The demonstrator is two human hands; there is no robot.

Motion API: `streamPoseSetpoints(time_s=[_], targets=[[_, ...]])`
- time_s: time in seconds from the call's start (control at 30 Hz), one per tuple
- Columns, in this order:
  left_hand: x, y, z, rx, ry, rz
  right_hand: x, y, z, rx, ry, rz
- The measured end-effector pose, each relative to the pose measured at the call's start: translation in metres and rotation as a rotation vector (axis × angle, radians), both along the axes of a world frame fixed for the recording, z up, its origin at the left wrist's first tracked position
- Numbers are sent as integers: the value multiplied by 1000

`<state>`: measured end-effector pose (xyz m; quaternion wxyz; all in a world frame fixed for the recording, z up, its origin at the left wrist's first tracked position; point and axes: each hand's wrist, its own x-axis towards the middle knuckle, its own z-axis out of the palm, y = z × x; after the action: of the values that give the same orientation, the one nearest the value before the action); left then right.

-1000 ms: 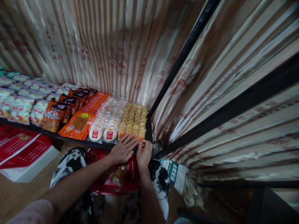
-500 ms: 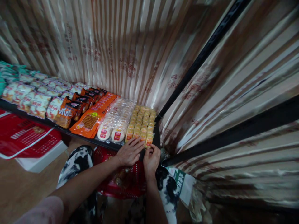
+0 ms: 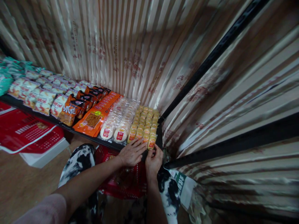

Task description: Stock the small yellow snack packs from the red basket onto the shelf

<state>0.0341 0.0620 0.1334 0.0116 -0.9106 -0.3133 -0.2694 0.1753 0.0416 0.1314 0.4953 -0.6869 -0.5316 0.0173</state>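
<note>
Rows of small yellow snack packets (image 3: 144, 119) line the right end of a black shelf (image 3: 109, 143). My left hand (image 3: 133, 152) lies with its fingers stretched out against the front packets, partly hiding them. Thumb and fingers of my right hand (image 3: 154, 155) pinch the lower edge of the front yellow snack packet (image 3: 152, 141) in the rightmost row. Left of the yellow rows stand round white crackers (image 3: 121, 133) in clear wrappers with red labels. Beside those lies an orange bag of stick snacks (image 3: 91, 119).
Further left are orange-black snack bags (image 3: 68, 112), white snack bags (image 3: 43, 101) and green packs (image 3: 6, 81). A red basket (image 3: 126, 186) sits below my hands, another red basket (image 3: 35, 133) at left on a white box (image 3: 44, 155). Black poles (image 3: 210, 71) and a striped curtain (image 3: 130, 46) border the shelf.
The view has shifted slightly, so the shelf appears a little further right. Both hands keep nearly the same place at the front yellow packets; the rightmost front packet now shows more fully.
</note>
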Motion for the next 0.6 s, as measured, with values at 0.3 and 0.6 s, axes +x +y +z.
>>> streamPoseSetpoints(time_s=[0.3, 0.6], targets=[[-1, 0, 1, 3, 4, -10, -3, -6, 3, 58, -26, -26], [-2, -1, 1, 11, -18, -19, -1, -5, 0, 30, -77, -19]])
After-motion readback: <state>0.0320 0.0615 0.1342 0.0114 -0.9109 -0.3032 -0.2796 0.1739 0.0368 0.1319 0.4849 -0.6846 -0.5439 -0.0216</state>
